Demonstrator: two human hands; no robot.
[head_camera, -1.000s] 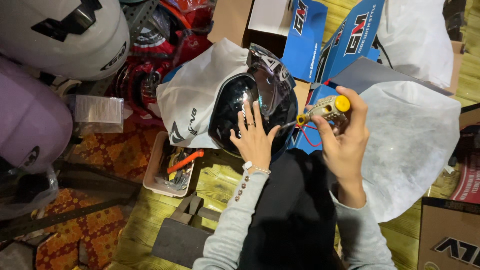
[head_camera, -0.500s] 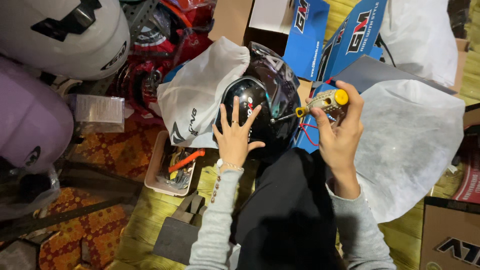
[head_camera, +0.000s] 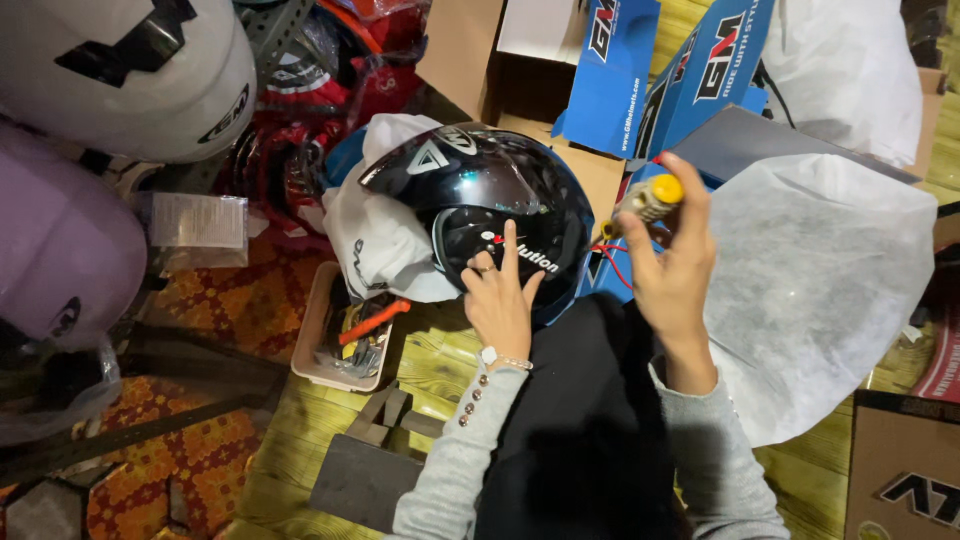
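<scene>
Far left of the frame: a pale purple helmet (head_camera: 55, 255), w/ a white helmet (head_camera: 125, 75) above it in the upper left corner, and a red patterned rug (head_camera: 215, 300) beneath. Lower left-centre sits a small beige tray (head_camera: 312, 340) of tools, an orange-handled one (head_camera: 372, 320) lying on top, and below it some dark grey foam blocks (head_camera: 365, 470) on the yellow wood floor (head_camera: 440, 360). Centre frame – the glossy black helmet (head_camera: 480, 195), resting partly on a white cloth bag (head_camera: 375, 240), just above the person's dark lap. The left hand (head_camera: 500, 300) lies on the helmet's lower front, fingers loosely spread, index finger stretched straight up against the shell (thumb side tucked, can't tell more). Right of centre, the right hand (head_camera: 670, 275) is raised beside the helmet, fingers closed round a small tool w/ a yellow cap (head_camera: 652, 197); thin red wire (head_camera: 612, 262) hangs from it. Behind, upper centre-right – an open cardboard box w/ blue flaps (head_camera: 610, 75). Right side: a big white fabric bag (head_camera: 830, 290), and a brown carton (head_camera: 900, 470) in the lower right corner.
</scene>
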